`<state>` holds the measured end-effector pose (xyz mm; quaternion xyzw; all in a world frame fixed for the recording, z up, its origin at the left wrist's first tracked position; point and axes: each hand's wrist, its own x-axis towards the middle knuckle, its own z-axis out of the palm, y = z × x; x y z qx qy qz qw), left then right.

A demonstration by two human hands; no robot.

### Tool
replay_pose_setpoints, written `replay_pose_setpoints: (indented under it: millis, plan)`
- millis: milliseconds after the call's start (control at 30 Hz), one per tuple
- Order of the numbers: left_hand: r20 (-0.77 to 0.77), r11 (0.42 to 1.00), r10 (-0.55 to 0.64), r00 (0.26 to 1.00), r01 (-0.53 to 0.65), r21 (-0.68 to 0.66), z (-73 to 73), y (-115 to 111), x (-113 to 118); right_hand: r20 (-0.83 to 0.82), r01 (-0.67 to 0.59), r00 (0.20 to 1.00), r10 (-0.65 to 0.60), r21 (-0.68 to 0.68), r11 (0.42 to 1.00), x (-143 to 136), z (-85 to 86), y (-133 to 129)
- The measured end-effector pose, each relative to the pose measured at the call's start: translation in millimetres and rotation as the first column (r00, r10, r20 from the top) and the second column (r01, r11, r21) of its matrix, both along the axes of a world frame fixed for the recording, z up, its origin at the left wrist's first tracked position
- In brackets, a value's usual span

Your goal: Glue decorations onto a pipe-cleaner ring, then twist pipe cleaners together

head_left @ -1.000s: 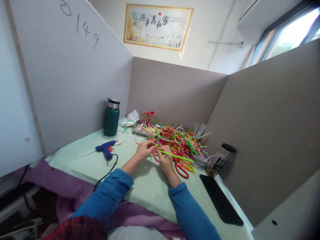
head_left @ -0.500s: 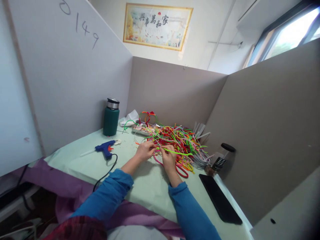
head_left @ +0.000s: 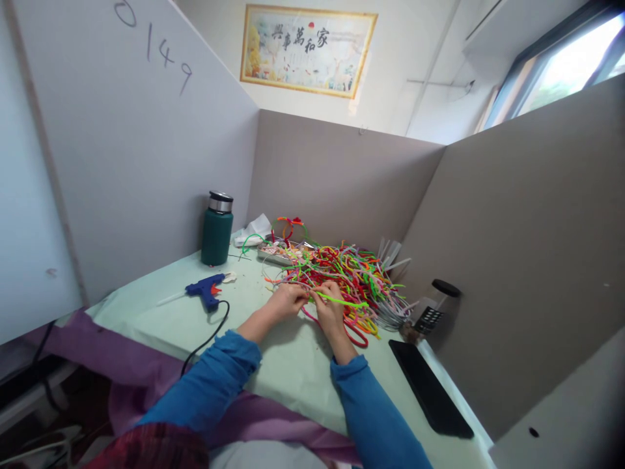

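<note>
Both hands meet over the table in front of a tangled heap of colourful pipe cleaners (head_left: 351,273). A bright yellow-green pipe cleaner (head_left: 349,301) runs from between my fingertips out to the right, across my right hand (head_left: 329,307). The fingers of that hand are pinched on it. My left hand (head_left: 287,301) is closed at the strip's left end, its fingertips almost touching those of the right. Just beyond the left fingers lie thin greyish strands. A pink-red strip curves on the table below the hands.
Left of the hands lie a blue glue gun (head_left: 205,290) with a black cord and a green bottle (head_left: 217,229). Behind are a metal tray (head_left: 273,255) and white tissue (head_left: 256,229). At right, a black slab (head_left: 430,389) and a tipped clear container (head_left: 432,312).
The yellow-green pipe cleaner's free end has drawn slightly left and down. My left hand has shifted slightly, and its fingers are now closer around the strip's end.
</note>
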<state>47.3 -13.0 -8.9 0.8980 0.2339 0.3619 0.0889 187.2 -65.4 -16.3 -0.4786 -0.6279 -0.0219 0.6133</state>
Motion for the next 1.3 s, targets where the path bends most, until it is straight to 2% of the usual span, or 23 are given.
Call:
replay_pose_setpoints:
  millis: [100, 267, 433, 667, 767, 967, 1167, 1300]
  plan:
    - [0.012, 0.989, 0.053, 0.998, -0.051, -0.136, -0.7, 3, 0, 0.034, -0.012, 0.999, 0.012, 0.006, 1.0, -3, -0.2, -1]
    - [0.1, 0.941, 0.183, 0.978, -0.145, -0.306, -8.1, 16, 1, 0.079, -0.068, 0.995, 0.066, 0.016, 0.998, -11, 0.2, -4]
    - [0.203, 0.912, 0.181, 0.962, -0.087, -0.402, -12.3, 26, 2, 0.073, -0.088, 0.994, 0.086, 0.021, 0.996, -13, 3.0, -7]
    - [0.283, 0.861, 0.214, 0.935, -0.043, -0.508, -5.9, 26, 1, 0.045, -0.074, 0.996, 0.073, 0.025, 0.997, -12, 2.6, -6]
    - [0.294, 0.86, 0.208, 0.933, -0.031, -0.51, -5.0, 25, 1, 0.027, -0.079, 0.997, 0.078, 0.01, 0.997, -11, 0.2, -5]
    - [0.291, 0.896, 0.211, 0.933, -0.065, -0.439, -4.2, 23, 0, 0.003, -0.097, 0.995, 0.097, -0.024, 0.995, -6, -6.3, 2]
    - [0.269, 0.931, 0.238, 0.933, -0.141, -0.337, 5.2, 13, -2, -0.133, -0.123, 0.984, 0.117, -0.034, 0.992, 0, -11.8, 14]
    - [0.287, 0.952, 0.203, 0.936, -0.12, -0.281, 3.6, 12, -1, -0.171, -0.086, 0.982, 0.077, -0.046, 0.995, 5, -17.6, 20]
